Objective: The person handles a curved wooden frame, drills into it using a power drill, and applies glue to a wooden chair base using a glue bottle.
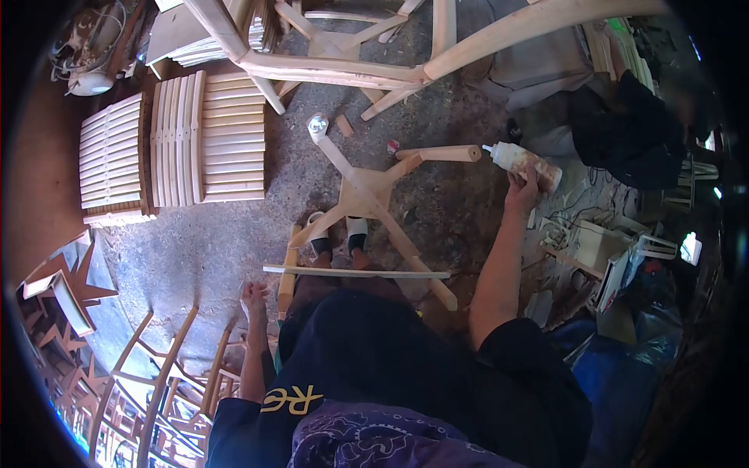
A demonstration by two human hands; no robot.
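Observation:
My right hand (527, 183) is wrapped round a white squeeze bottle (509, 156) with smears on its side. The bottle lies tilted, its nozzle pointing left at the end of a wooden leg (449, 154). That leg belongs to a wooden X-shaped frame (367, 187) with a square centre, standing over my feet. Across the frame's near legs runs a thin wooden slat (359, 273), close to my waist. My left hand (254, 299) hangs beside the near left leg (287, 281), its fingers curled; whether something small is in them is hidden.
Stacked slatted wooden panels (207, 140) stand at the left. A larger wooden frame (343, 70) rises ahead. Chair frames (156, 382) and star-shaped pieces (78, 281) fill the lower left. At the right are a person in dark clothes (632, 132) and a cluttered small table (589, 249).

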